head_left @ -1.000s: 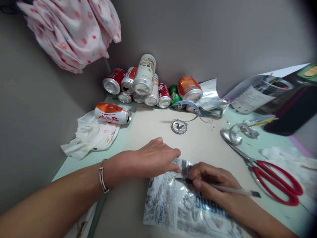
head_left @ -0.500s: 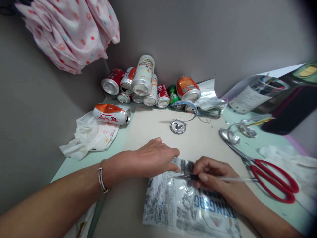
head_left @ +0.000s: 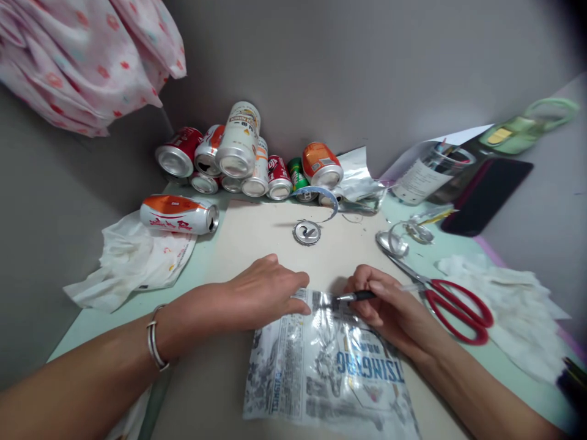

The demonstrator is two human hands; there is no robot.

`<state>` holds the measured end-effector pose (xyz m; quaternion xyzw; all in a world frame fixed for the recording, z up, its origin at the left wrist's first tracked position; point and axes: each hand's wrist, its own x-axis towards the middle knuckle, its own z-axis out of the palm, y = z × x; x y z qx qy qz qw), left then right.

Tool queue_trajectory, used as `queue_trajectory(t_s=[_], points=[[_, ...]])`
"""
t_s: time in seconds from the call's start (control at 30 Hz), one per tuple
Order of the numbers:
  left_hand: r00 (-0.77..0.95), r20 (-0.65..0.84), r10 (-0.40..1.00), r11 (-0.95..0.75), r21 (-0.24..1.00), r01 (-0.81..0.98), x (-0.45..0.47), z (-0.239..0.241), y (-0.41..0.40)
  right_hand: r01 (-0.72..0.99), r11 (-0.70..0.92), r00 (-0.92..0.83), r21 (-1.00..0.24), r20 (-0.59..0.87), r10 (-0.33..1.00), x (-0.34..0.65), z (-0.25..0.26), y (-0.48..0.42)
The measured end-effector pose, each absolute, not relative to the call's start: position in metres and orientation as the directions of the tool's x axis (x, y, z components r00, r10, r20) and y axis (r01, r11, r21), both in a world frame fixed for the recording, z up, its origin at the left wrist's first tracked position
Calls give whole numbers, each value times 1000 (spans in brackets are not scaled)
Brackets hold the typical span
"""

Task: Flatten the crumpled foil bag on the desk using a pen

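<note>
A cut-open sheet of can metal (head_left: 321, 366) with upside-down TSINGTAO print lies flat before me. My left hand (head_left: 268, 290) rests at its upper left edge, thumb and forefinger apart, the other fingers mostly hidden beneath the palm. In my right hand (head_left: 383, 299) is a pen (head_left: 360, 296) with a black grip and clear barrel, its tip pointing left at the sheet's upper edge. Whether the tip touches the metal I cannot tell. Beyond the hands lies a cut-off can lid (head_left: 307, 233), with a thin curled metal strip (head_left: 333, 208) behind it.
Several drink cans (head_left: 238, 146) are stacked along the wall. One orange and white can (head_left: 178, 215) lies on tissues (head_left: 119, 256) at the left. Red-handled scissors (head_left: 458, 311), crumpled tissue (head_left: 509, 305), a pen cup (head_left: 428, 174) and a dark phone (head_left: 486, 195) are at the right.
The whole scene has shifted left as my view turned right. My right hand has moved the pen up to the sheet's upper edge. The left hand stays on the sheet.
</note>
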<state>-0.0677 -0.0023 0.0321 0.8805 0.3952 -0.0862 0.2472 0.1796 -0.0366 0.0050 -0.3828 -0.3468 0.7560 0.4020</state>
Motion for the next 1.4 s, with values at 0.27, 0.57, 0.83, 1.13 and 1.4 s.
queue_trajectory(t_s=[0.27, 0.57, 0.83, 1.13, 1.4], points=[[661, -362, 657, -556, 358, 750, -66, 35, -3, -334, -409, -406, -849, -261, 876, 181, 2, -35], [670, -353, 653, -566, 362, 741, -67, 34, -3, 188, -183, -489, -965, -254, 834, 170, 7, -55], [684, -336, 648, -580, 365, 728, -67, 34, -2, 336, -43, -581, -941, -243, 777, 167, 14, -58], [685, -331, 649, -583, 363, 727, -67, 33, -2, 371, -42, -561, -928, -260, 786, 167, 12, -58], [688, -339, 642, -585, 364, 725, -68, 35, -2, 401, -42, -551, -915, -277, 787, 167, 11, -58]])
